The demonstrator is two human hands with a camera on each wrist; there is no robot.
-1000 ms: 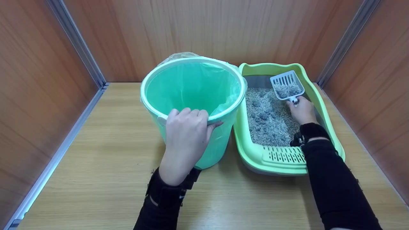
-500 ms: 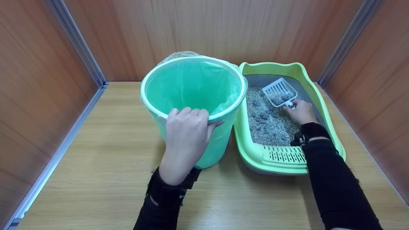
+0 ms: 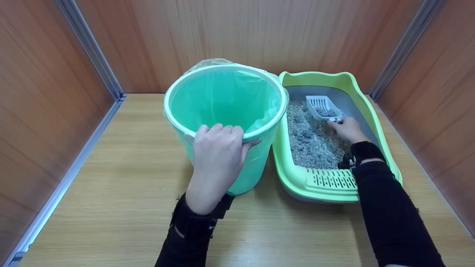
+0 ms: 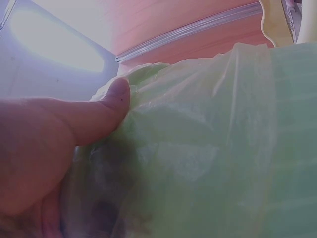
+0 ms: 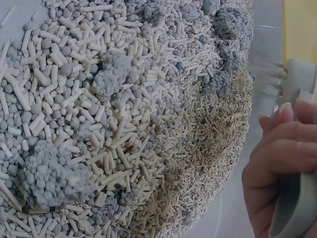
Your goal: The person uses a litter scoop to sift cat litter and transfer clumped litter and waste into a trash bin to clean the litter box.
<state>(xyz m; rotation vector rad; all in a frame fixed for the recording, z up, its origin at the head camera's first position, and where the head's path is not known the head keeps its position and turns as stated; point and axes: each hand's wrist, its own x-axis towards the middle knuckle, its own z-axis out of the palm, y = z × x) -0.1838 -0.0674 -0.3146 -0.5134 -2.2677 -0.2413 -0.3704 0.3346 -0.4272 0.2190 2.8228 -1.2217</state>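
A tall green trash bin (image 3: 256, 167) stands lined with a thin clear bag (image 4: 198, 144) that folds over its rim. My left hand (image 3: 219, 155) grips the near rim, its thumb (image 4: 116, 96) outside on the bag. To the right sits a lime-green litter box (image 3: 384, 155) with grey and pale litter (image 3: 310, 141) inside. My right hand (image 3: 349, 130) holds a pale slotted litter scoop (image 3: 323, 107) by its handle, over the back of the box. Some grey litter lies in the scoop. Clumps (image 5: 54, 176) show among the pellets in the right wrist view.
The box's slotted front ledge (image 3: 330, 180) lies under my right forearm. Bin and box stand side by side on a wood-grain surface (image 3: 111, 185). Wood panels (image 3: 252, 33) with grey metal edging close in the back and both sides.
The scoop has turned from a steep tilt to a flatter one and come lower, with less litter in it. My left hand stays on the bin rim.
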